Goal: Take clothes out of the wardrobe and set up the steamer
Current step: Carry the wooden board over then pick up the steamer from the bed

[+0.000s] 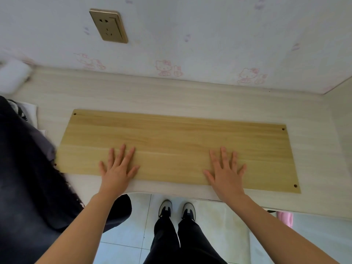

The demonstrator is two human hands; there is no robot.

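A long yellowish wooden board with small holes near its corners lies flat on a pale wood-grain table. My left hand rests palm down on the board's near left part, fingers spread and straight. Flat on the near right part lies my right hand, fingers spread the same way. A dark garment is heaped at the left, hanging over the table's edge and touching the board's left end. No steamer is in view.
A gold wall socket sits on the cartoon-patterned wall behind the table. A white object stands at the far left. Below the table edge are my shoes on a tiled floor, and something pink at the right.
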